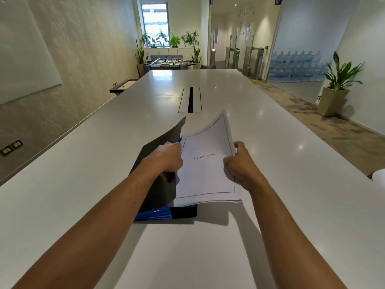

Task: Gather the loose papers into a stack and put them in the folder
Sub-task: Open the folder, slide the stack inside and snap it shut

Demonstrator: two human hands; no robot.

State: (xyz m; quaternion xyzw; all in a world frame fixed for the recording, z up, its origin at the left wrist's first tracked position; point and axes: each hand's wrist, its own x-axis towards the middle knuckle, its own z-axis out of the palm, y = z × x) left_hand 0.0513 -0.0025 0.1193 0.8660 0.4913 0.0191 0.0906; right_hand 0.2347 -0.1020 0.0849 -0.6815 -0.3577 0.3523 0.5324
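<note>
Both bare arms are reaching out over the long white table [87, 155], and the action is sitting right in the middle of it. The left hand [166, 158] is curling around the dark cover [158, 190] of the folder [166, 214], fingers closed on its right edge and holding that flap lifted and tilted up toward the left. Under the raised cover, blue inner pockets are showing along the near edge, and the folder's black base is lying flat on the table. The right hand [239, 165] is gripping the right edge of the stack of papers [206, 174], thumb on top and fingers wrapped beneath. That stack is resting half over the open folder, its near edge hanging just above the blue pockets, its far right corner curling upward. The top sheet is carrying a thin ruled border and one printed heading in the centre, which reads as "BIBLIOGRAPHY" though the letters are soft. The stack's left edge is tucking in just beside the left hand's knuckles. Further up the table a cable slot [190, 99] is sitting in the surface, well apart from the folder. At the far right edge of the view a white object [379, 177] is peeking in, too cropped to identify.
</note>
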